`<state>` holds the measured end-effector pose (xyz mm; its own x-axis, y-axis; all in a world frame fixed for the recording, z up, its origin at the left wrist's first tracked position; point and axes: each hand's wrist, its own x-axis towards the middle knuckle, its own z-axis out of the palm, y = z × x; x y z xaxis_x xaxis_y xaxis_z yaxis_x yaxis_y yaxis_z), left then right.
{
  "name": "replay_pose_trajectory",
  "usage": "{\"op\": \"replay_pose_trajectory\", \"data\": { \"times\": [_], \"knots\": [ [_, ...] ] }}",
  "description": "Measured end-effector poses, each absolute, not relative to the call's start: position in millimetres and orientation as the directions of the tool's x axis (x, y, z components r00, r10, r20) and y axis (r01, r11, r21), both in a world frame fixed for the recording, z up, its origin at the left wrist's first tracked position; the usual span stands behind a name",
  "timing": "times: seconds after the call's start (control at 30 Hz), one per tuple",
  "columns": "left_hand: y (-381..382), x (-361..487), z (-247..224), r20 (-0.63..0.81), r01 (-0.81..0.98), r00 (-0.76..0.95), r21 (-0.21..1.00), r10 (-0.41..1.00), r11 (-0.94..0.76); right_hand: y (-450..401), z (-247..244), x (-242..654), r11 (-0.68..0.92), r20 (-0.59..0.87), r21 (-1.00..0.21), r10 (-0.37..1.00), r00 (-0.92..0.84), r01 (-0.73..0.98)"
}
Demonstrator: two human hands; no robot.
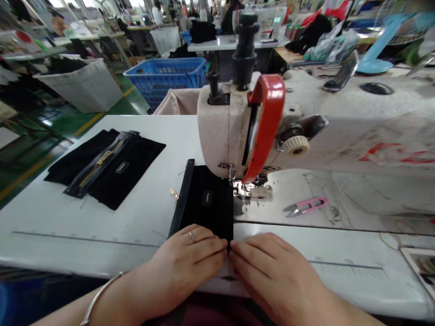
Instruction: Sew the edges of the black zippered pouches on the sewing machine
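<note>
- Our left hand (pixel 190 258) lay over the near end of the black fabric piece (pixel 219 210), fingers bent and bunched, fingertips at its right edge.
- Our right hand (pixel 275 271) came in from the other side, its fingertips at that same edge, almost meeting those of the left.
- Our thumbs were hidden, so we could not tell whether either grip pinched the cloth or only pressed on it.
- We wore a ring (pixel 192 236) on the left hand and a bracelet (pixel 98 296) on that wrist.
- The fabric piece lay flat on the bench (pixel 136 222), a small dark label (pixel 207 198) facing up and a glossy dark strip (pixel 183 194) along its left side.
- Just left of the strip we saw a gold zipper pull (pixel 174 194).
- The piece's right edge ran just beside the presser foot (pixel 246 192) of the sewing machine (pixel 220 131); we could not tell whether any cloth sat beneath it.
- A red guard (pixel 268 117) curved down the front of the machine head.
- To the right, we had pink-handled snips (pixel 307 206) lying on the machine bed.
- To the left, well apart from our hands, lay a stack of black pieces (pixel 132 167), with another zipper strip (pixel 102 158) across it.
- Beyond the bench we saw a blue crate (pixel 166 77) and a white bin (pixel 83 88).
</note>
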<state>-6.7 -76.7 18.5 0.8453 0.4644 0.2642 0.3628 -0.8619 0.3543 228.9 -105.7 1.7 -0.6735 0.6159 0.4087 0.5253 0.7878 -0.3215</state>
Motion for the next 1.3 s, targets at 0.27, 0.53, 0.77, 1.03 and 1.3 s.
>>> {"op": "replay_pose_trajectory", "data": {
  "times": [0.27, 0.53, 0.77, 1.03, 1.3],
  "knots": [
    [-45.8, -3.2, 18.2, 0.282, 0.321, 0.874, 0.276, 0.396, -0.906, -85.0, 0.9, 234.2, 0.784, 0.328, -0.306, 0.619, -0.714, 0.54],
    [-14.1, 1.8, 10.7, 0.326, 0.29, 0.881, 0.199, 0.342, -0.936, -61.4, 3.6, 231.0, 0.753, 0.3, -0.275, 0.657, -0.691, 0.597],
    [7.9, 6.4, 8.2, 0.388, 0.322, 0.856, 0.115, 0.341, -0.94, -46.7, 4.2, 227.0, 0.715, 0.333, -0.263, 0.697, -0.635, 0.647],
    [35.3, 8.4, -4.0, 0.361, 0.385, 0.84, 0.128, 0.405, -0.914, -40.5, -5.8, 227.7, 0.679, 0.323, -0.215, 0.728, -0.605, 0.702],
    [41.9, 6.9, -8.3, 0.41, 0.486, 0.769, 0.123, 0.49, -0.865, -39.8, -8.7, 226.6, 0.701, 0.371, -0.225, 0.704, -0.605, 0.677]
  ]
}}
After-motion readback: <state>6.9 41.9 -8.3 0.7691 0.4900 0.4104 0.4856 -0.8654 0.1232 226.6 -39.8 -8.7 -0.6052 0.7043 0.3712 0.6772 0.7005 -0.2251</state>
